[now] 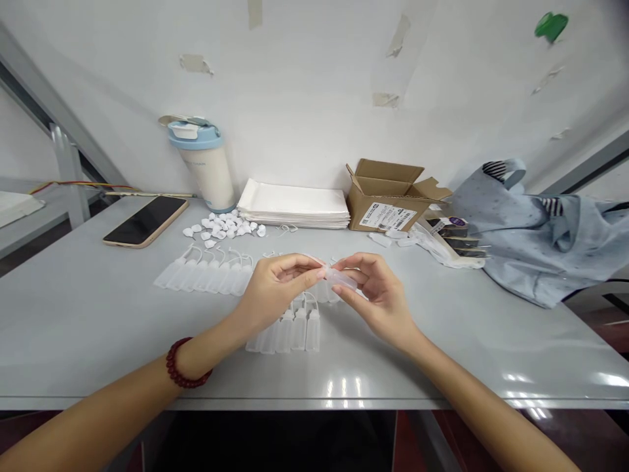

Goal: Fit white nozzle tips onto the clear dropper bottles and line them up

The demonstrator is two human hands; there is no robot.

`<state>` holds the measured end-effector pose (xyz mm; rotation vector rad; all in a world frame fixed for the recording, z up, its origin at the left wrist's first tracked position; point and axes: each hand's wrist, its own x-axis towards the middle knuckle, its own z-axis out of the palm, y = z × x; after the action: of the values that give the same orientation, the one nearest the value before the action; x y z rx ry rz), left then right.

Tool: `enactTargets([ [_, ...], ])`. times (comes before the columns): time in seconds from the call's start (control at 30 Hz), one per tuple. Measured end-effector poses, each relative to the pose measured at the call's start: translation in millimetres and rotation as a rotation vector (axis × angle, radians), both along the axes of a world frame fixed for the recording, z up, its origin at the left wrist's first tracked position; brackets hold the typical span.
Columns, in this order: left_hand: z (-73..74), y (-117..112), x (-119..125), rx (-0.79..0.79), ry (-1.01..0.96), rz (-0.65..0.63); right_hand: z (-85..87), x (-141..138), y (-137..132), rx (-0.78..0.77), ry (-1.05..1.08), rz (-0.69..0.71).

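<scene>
A small translucent plastic bottle (344, 280) is held tilted above the table between my two hands. The thumb and fingers of my right hand (381, 295) grip its body. At its neck end, my left hand (275, 283) is pinched closed; its fingertips hide that end. Beneath and beyond my hands lie similar bottles with thin looped straps: a row on the left (204, 274) and a nearer group (285, 333), both partly covered by my left hand. Small white caps (226, 226) are heaped behind the left row.
Along the back of the grey table (122, 328) stand a tumbler (209, 170), a stack of white sheets (295, 203) and an open cardboard box (388, 203). Several loose plastic pieces (393, 237) lie before the box. A phone (146, 221) rests left; a pale blue cloth bag (545, 236) sits right.
</scene>
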<state>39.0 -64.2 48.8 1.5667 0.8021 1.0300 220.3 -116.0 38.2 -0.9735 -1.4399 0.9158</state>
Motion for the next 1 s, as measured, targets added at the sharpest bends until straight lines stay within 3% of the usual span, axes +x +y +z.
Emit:
enactTargets([
  [0.6, -5.0, 0, 2, -0.143, 0.020, -0.132, -0.3, -6, -4, -0.097, 0.106, 0.088],
  [1.0, 8.3, -1, 2, 0.033, 0.056, -0.193, -3.6, -6, -7, -0.033, 0.077, 0.083],
])
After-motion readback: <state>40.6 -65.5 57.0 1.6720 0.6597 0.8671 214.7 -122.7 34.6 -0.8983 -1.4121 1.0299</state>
